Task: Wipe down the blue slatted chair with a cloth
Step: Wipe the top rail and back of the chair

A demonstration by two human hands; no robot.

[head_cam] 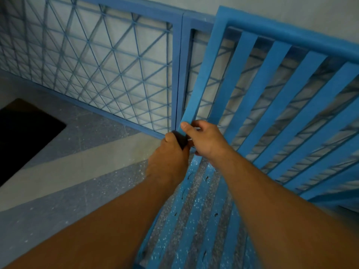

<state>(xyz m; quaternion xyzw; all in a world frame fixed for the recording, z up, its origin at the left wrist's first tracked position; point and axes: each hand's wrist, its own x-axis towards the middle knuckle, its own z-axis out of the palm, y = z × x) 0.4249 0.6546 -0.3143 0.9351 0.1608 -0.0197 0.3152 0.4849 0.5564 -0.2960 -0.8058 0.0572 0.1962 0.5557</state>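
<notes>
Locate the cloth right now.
Head view, centre: the dark cloth is gripped in the left hand at the foot of the blue chair's leftmost back slat, just left of the right hand, which holds that slat.

A blue lattice railing (108,61) stands above a speckled floor (77,191); a dark opening (23,133) lies left.
</notes>
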